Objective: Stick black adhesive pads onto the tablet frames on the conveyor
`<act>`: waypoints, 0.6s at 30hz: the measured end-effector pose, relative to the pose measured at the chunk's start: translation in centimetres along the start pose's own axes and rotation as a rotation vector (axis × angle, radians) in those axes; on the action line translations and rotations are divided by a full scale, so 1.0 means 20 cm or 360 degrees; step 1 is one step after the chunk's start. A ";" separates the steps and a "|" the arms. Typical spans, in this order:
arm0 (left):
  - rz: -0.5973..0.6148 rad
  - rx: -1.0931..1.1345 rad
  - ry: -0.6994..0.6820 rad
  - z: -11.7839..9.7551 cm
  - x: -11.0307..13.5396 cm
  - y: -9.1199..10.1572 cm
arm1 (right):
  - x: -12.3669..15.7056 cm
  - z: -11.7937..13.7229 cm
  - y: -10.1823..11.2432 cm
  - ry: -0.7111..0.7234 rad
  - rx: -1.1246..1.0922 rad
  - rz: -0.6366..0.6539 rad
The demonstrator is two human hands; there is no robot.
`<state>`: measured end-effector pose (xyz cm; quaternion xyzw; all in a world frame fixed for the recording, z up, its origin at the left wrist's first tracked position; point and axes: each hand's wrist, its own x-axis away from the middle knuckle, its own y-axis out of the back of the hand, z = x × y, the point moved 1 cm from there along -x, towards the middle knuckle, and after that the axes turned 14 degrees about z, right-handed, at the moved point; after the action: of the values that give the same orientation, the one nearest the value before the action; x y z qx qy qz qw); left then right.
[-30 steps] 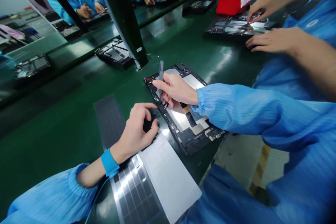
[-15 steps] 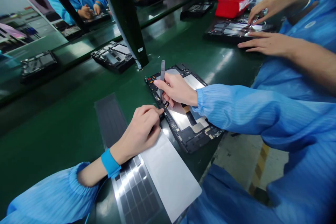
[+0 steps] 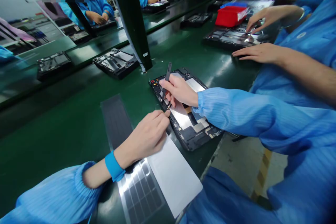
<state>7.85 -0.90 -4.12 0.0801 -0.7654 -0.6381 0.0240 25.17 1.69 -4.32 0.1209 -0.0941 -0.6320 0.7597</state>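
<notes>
An opened tablet with its inner parts bare lies in front of me on the green bench. My right hand is closed around dark tweezers, their tips down at the tablet's near left edge. My left hand reaches to that same edge, its index fingertip touching the tablet close to the tweezer tips. The other left fingers are curled under, and whether they hold anything is hidden. Beneath the left hand lie a white sheet and a clear sheet of dark rectangular stickers.
A dark strip lies left of my left hand. Beyond it stand another opened tablet and a green post. At right, a co-worker's hands work at a tablet beside a red bin. More people sit across the bench.
The view has shifted slightly, so most things sit a little further right. The tweezers lean more to the right, and the co-worker's near hand has slid a little left.
</notes>
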 end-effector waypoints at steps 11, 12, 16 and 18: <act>-0.0227 0.0269 0.0346 0.00 0.02 -0.06 | 0.02 0.02 0.00 0.0106 0.0064 -0.0006; -0.0245 0.0266 0.0353 -0.01 0.02 -0.06 | 0.03 0.02 0.00 0.0138 0.0107 -0.0011; -0.0270 0.0188 0.0337 -0.03 0.03 -0.05 | 0.04 0.04 -0.01 0.0187 0.0212 0.0005; -0.0263 0.0126 0.0312 -0.03 0.03 -0.05 | 0.04 0.04 -0.01 0.0176 0.0215 0.0025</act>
<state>7.50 -1.79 -5.07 0.2059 -0.7747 -0.5964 0.0429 24.90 0.72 -3.66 0.2059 -0.0953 -0.6106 0.7588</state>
